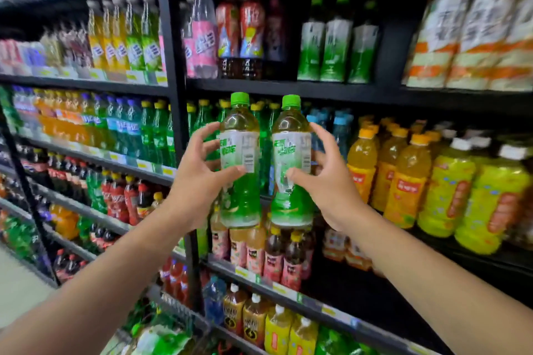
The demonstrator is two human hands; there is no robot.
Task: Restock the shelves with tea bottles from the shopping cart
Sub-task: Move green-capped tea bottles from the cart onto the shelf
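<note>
I hold two green tea bottles upright in front of the shelves. My left hand (pixel 199 173) grips the left tea bottle (pixel 240 199) around its white and green label. My right hand (pixel 326 179) grips the right tea bottle (pixel 291 204) the same way. Both bottles have bright green caps and stand side by side at the height of the second shelf. Matching green tea bottles (pixel 336 43) stand on the upper shelf (pixel 288 89), above and right of my hands. The shopping cart (pixel 161 334) shows at the bottom, with green bottles inside.
Black shelves full of drinks fill the view: orange juice bottles (pixel 401 176) and yellow-green bottles (pixel 487 204) to the right, soda bottles (pixel 121 199) to the left, large pale bottles (pixel 476 32) top right. A dark gap lies beside the green tea bottles on the upper shelf.
</note>
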